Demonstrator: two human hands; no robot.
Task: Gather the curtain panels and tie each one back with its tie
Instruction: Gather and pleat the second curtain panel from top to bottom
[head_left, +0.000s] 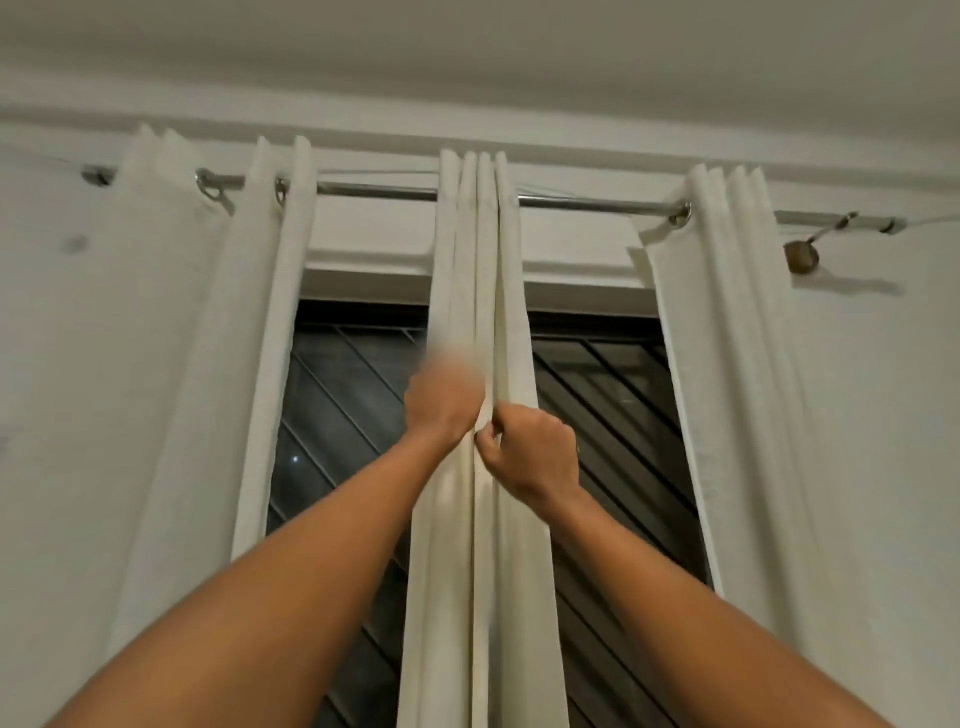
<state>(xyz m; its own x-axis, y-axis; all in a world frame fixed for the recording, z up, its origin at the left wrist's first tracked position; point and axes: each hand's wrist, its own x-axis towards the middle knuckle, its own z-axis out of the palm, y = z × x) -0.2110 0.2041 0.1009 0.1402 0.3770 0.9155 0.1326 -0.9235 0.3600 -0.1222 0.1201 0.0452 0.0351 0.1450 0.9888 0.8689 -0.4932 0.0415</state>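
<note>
Cream curtains hang from a metal rod (587, 203) across a dark window. The middle curtain bunch (478, 270) is gathered into narrow folds at the centre. My left hand (444, 402) grips its left folds; the fingers are blurred. Just below and to the right, my right hand (535, 449) pinches the right folds. The two hands almost touch. A left curtain panel (208, 338) and a right curtain panel (737, 364) hang at the window's sides. No tie is visible.
The window (343, 405) behind has diagonal bars and dark glass. A small brown knob (802, 257) on a cord hangs from the rod's right end. White wall lies on both sides, with the ceiling above.
</note>
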